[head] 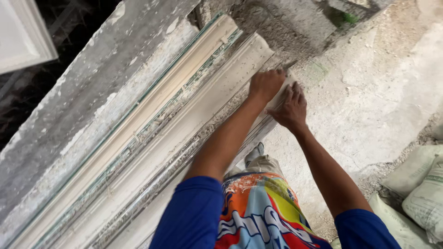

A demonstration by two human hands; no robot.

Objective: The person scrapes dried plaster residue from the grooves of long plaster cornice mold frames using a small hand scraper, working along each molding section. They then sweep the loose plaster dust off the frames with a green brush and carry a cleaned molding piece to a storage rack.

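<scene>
Plaster moulding strip (pixel 184 120), long & off-white, lies lengthwise on a crusted casting bench (pixel 69 120), running from the near left up to the far end, where both hands meet it. Left hand (pixel 266 85) is curled over the strip's top edge at that far end, fingers closed on it. Right hand (pixel 290 108) lies flat just beside, palm down, fingers spread, pressing on the strip's side face; it grips nothing. A second, tan-coloured profile (pixel 152 103) runs parallel on the left.

Handling, my guess: stiff but brittle, prob. heavy for its thickness, dusty so a bit slippery. A long thin cast like this would likely snap if lifted by one end only; better held at spaced pts w/ both hands, avoiding the thin edges. Grey sacks (pixel 422 184) sit on the floor (pixel 369 101) at right.
</scene>
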